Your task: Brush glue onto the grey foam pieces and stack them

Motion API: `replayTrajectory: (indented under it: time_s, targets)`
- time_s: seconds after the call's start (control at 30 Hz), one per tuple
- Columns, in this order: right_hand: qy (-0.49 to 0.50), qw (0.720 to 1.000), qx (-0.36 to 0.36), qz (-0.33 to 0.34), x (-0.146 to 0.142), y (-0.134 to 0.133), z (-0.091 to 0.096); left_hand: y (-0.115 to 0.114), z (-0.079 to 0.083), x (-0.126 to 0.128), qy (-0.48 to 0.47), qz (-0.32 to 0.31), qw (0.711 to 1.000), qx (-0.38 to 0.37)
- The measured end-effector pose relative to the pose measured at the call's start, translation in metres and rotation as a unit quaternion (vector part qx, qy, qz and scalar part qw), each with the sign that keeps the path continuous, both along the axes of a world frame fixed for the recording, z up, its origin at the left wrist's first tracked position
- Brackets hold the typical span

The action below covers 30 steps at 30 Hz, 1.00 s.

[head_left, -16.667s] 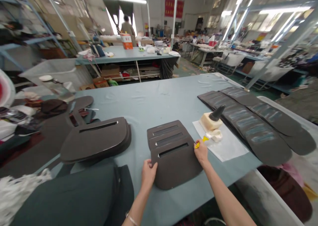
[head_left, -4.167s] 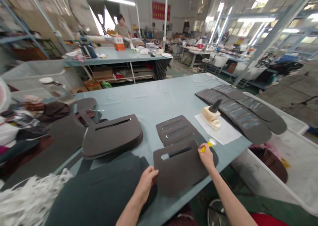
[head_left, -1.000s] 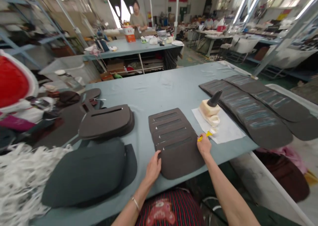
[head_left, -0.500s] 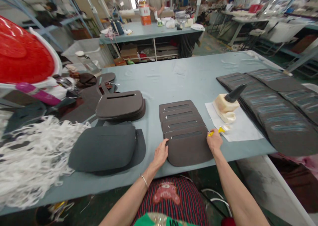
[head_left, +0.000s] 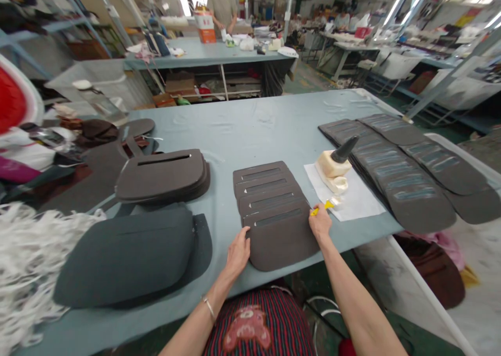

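Several dark brown slotted pieces [head_left: 274, 210] lie overlapped in a row in front of me on the grey-blue table [head_left: 254, 126]. My left hand [head_left: 238, 251] rests with its fingers flat on the left edge of the nearest piece. My right hand [head_left: 320, 224] touches that piece's right edge and is closed on a small yellow tool [head_left: 319, 209]. A cream glue bottle with a dark nozzle [head_left: 334, 165] lies on a white sheet [head_left: 352, 199] just beyond my right hand.
A stack of brown slotted pieces [head_left: 162, 176] and dark grey pieces [head_left: 129, 257] lie to the left, with white shreds [head_left: 27, 262] at the edge. Long dark strips [head_left: 395, 173] cover the right. A person [head_left: 221, 6] stands at a far table.
The camera has tilted up and shifted slightly. Both hands stay at the nearest piece's edges, as one second ago; earlier a piece was laid onto the overlapped row.
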State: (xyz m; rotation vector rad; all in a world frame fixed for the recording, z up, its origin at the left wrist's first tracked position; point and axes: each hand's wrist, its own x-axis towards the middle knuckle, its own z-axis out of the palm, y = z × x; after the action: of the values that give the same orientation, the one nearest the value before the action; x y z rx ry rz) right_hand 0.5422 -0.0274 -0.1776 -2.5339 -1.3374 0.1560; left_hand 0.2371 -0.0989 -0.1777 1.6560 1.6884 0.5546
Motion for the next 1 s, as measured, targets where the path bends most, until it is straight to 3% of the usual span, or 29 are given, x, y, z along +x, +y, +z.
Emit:
replayTrajectory:
  time_s: [0.43, 0.73, 1.0]
  targets:
    - [-0.001, 0.999, -0.041, -0.005, 0.001, 0.002, -0.002, -0.001, 0.0, 0.0, 0.004, 0.009, 1.0, 0.004]
    - [0.0, 0.999, -0.052, -0.013, 0.008, 0.006, -0.015, 0.0, 0.003, 0.001, 0.008, 0.027, 1.0, 0.004]
    - [0.003, 0.998, -0.053, -0.019, 0.004, 0.005, -0.007, 0.0, 0.005, 0.0, 0.016, 0.021, 1.0, -0.005]
